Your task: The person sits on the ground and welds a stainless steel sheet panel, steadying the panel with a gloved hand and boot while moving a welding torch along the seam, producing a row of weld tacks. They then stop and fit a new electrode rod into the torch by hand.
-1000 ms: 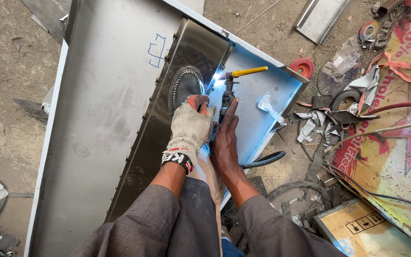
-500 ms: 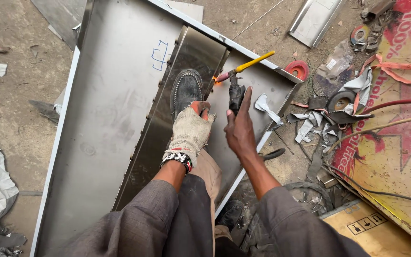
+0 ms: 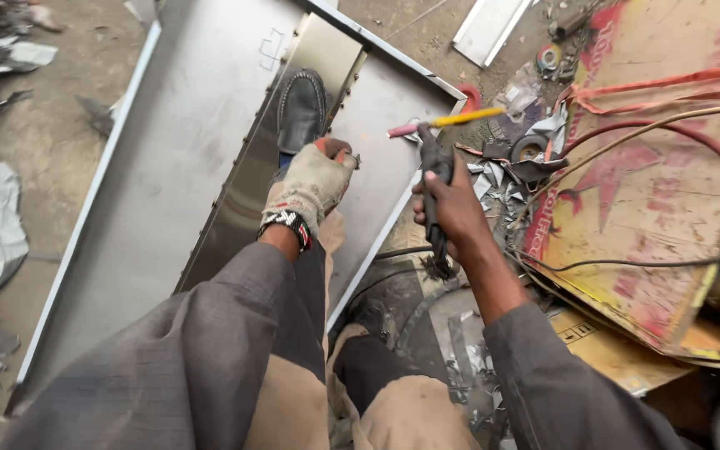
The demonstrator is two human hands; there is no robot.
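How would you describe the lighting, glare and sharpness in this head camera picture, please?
Head view: soft, even daylight with no hard shadows; the steel sheet shows a dull sheen, not blinding glare. The gloved left hand, the right hand and its electrode holder are fairly sharp; the grey sleeves near the lens look enlarged, and edges lean outward from wide-angle distortion.

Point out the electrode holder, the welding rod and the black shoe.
electrode holder [image 3: 432,171], head view, on its dark body above the right hand's grip.
welding rod [image 3: 460,119], head view, on the yellow stretch of the rod.
black shoe [image 3: 301,108], head view, on the shoe's upper, middle.
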